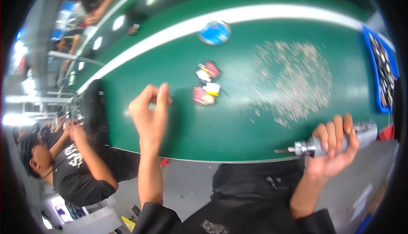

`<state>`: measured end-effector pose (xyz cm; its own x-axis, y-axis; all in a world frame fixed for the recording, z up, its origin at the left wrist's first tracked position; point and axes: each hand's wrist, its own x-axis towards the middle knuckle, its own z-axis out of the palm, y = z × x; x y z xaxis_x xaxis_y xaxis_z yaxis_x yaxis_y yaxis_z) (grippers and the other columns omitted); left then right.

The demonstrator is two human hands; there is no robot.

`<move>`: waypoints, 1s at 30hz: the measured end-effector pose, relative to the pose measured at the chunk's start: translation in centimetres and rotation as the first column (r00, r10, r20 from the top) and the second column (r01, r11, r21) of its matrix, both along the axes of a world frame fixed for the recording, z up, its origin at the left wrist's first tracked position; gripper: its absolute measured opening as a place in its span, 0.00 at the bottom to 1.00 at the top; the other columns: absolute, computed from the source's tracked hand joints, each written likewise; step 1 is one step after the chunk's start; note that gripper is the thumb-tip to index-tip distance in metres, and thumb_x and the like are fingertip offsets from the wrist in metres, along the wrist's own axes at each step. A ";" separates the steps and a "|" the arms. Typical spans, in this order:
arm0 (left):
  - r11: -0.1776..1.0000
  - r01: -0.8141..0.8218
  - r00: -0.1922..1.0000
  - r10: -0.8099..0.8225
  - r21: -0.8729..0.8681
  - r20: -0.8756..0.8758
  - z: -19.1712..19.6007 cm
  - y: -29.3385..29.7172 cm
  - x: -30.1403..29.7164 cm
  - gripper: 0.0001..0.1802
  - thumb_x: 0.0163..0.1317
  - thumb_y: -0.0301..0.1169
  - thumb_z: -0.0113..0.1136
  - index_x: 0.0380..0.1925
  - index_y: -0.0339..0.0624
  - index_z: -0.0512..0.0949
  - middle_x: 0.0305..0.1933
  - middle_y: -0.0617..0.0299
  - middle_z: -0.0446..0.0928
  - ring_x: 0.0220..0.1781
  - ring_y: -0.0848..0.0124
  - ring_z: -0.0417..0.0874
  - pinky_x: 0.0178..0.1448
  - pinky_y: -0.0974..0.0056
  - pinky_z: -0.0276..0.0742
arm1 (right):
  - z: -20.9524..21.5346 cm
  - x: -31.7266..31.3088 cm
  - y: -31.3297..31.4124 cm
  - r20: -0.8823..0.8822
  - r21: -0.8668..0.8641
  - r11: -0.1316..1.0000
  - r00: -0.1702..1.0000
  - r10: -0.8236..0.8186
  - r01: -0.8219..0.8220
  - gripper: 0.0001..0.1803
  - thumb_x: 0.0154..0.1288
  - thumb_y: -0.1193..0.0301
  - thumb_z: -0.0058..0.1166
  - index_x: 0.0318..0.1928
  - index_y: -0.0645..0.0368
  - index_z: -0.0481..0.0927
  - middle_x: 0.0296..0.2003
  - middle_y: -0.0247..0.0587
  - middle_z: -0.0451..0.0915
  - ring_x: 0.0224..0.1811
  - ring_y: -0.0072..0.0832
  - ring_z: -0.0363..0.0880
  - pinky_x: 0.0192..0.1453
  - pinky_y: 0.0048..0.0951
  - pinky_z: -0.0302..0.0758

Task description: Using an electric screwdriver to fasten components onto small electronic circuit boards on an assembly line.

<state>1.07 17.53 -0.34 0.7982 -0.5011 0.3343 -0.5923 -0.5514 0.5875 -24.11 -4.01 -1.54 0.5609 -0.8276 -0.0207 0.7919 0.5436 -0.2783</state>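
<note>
At the left of your work area, your left hand (151, 110) is raised above the green table (238, 136), fingers curled and thumb brought toward the index finger; you cannot tell from this view whether a small piece is pinched between them. To the right of that hand, two small maroon assemblies, an upper one (211, 69) and a lower one (204, 95), lie near each other on the table, each with white and yellow parts. Judge these as light, with a firm body and possibly delicate attachments; take hold by the maroon sides and avoid pulling on the white and yellow parts. Beyond them sits a round blue item (215, 32). Farther right, loose silvery pieces (301, 81) spread in a broad patch; expect them to be stiff, very light and prone to roll or slip, so pick up each one by fingertip pinch. Near the front edge at right, your right hand (333, 144) is wrapped around the grey screwdriver (365, 133), its bit directed left. Treat this tool as the heaviest item handled, rigid and smooth; grip the thick barrel and keep fingers clear of the slim bit. At far right stands a filled blue bin (375, 78).
</note>
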 end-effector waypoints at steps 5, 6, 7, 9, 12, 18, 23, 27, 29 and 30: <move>0.972 -0.222 0.971 0.214 0.071 0.105 -1.0 4.4 17.9 0.17 0.62 0.27 0.59 0.50 0.34 0.74 0.39 0.52 0.82 0.40 0.62 0.83 0.46 0.60 0.78 | -0.3 -1.8 0.3 0.007 0.029 0.999 1.000 -0.013 0.012 0.06 0.68 0.72 0.44 0.34 0.57 0.63 0.17 0.30 0.59 0.14 0.18 0.56 0.25 0.25 0.62; 0.974 -0.221 0.970 0.214 0.056 0.119 -1.0 4.2 20.5 0.17 0.62 0.27 0.59 0.50 0.34 0.74 0.39 0.52 0.82 0.40 0.62 0.83 0.46 0.60 0.78 | -0.3 -1.9 0.3 -0.010 0.011 1.000 1.000 -0.004 0.004 0.06 0.68 0.72 0.43 0.34 0.57 0.63 0.17 0.30 0.59 0.13 0.18 0.56 0.24 0.25 0.63; 0.952 -0.285 0.951 0.266 0.113 0.158 -1.0 3.8 22.8 0.21 0.60 0.32 0.62 0.51 0.34 0.74 0.43 0.48 0.80 0.45 0.58 0.82 0.50 0.58 0.77 | -0.6 -1.8 0.4 -0.027 -0.008 1.000 1.000 0.003 -0.003 0.06 0.69 0.72 0.43 0.34 0.57 0.63 0.17 0.31 0.59 0.13 0.19 0.57 0.24 0.25 0.63; 0.909 -0.364 0.919 0.314 0.203 0.240 -1.8 3.2 26.3 0.30 0.55 0.40 0.67 0.53 0.34 0.72 0.49 0.42 0.77 0.53 0.51 0.79 0.56 0.55 0.74 | -1.1 -1.8 0.8 -0.040 -0.036 0.999 0.999 0.003 -0.005 0.06 0.69 0.71 0.43 0.34 0.57 0.63 0.17 0.31 0.59 0.12 0.19 0.57 0.24 0.26 0.64; 0.891 -0.362 0.910 0.273 0.275 0.313 -2.3 0.2 28.6 0.35 0.53 0.43 0.69 0.57 0.33 0.71 0.52 0.37 0.75 0.55 0.44 0.75 0.60 0.51 0.71 | -1.3 -2.0 1.2 -0.082 -0.043 0.999 0.996 -0.031 0.027 0.07 0.68 0.70 0.43 0.33 0.56 0.62 0.16 0.32 0.59 0.11 0.20 0.57 0.22 0.27 0.65; 0.844 -0.278 0.914 0.084 0.460 0.398 -2.6 1.0 27.9 0.19 0.60 0.23 0.55 0.53 0.32 0.75 0.50 0.42 0.77 0.53 0.46 0.75 0.57 0.50 0.71 | -0.7 -1.9 1.0 -0.120 -0.023 1.000 0.993 0.012 -0.015 0.08 0.68 0.69 0.44 0.32 0.56 0.62 0.17 0.32 0.61 0.11 0.21 0.59 0.23 0.28 0.65; 0.943 0.147 0.867 -0.269 0.299 0.421 0.4 -1.9 13.9 0.22 0.60 0.15 0.49 0.56 0.32 0.74 0.53 0.45 0.77 0.55 0.48 0.76 0.60 0.55 0.72 | -1.0 -1.9 0.3 -0.107 -0.059 0.996 0.992 0.065 -0.071 0.08 0.68 0.67 0.45 0.32 0.54 0.64 0.17 0.30 0.61 0.13 0.19 0.58 0.24 0.27 0.64; 0.834 0.461 0.775 -0.545 0.305 0.319 2.8 -2.3 -2.1 0.26 0.49 0.11 0.52 0.52 0.27 0.75 0.52 0.44 0.78 0.52 0.48 0.79 0.55 0.52 0.77 | -1.1 -1.3 0.2 -0.115 -0.066 0.988 0.985 0.130 -0.139 0.08 0.68 0.66 0.44 0.33 0.55 0.65 0.18 0.30 0.62 0.14 0.19 0.60 0.27 0.26 0.65; 0.738 0.575 0.686 -0.670 0.354 0.283 2.0 -2.4 -6.5 0.26 0.44 0.11 0.55 0.49 0.23 0.75 0.52 0.41 0.77 0.50 0.48 0.79 0.51 0.52 0.79 | -1.2 -1.3 0.3 -0.082 -0.114 0.979 0.984 0.159 -0.168 0.07 0.68 0.66 0.43 0.34 0.55 0.67 0.18 0.29 0.62 0.15 0.19 0.61 0.28 0.26 0.65; 0.704 0.612 0.658 -0.706 0.360 0.264 1.7 -2.6 -8.1 0.25 0.42 0.12 0.56 0.47 0.21 0.75 0.53 0.39 0.77 0.50 0.48 0.79 0.49 0.53 0.80 | -1.2 -1.4 0.5 -0.107 -0.110 0.979 0.981 0.160 -0.171 0.07 0.68 0.66 0.43 0.34 0.55 0.67 0.18 0.29 0.62 0.15 0.19 0.61 0.28 0.26 0.65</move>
<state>-7.02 14.94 1.37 0.0712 -0.9415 0.3294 -0.9852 -0.0147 0.1709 -25.51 -3.50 -2.69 0.6903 -0.7234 0.0106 0.6599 0.6235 -0.4192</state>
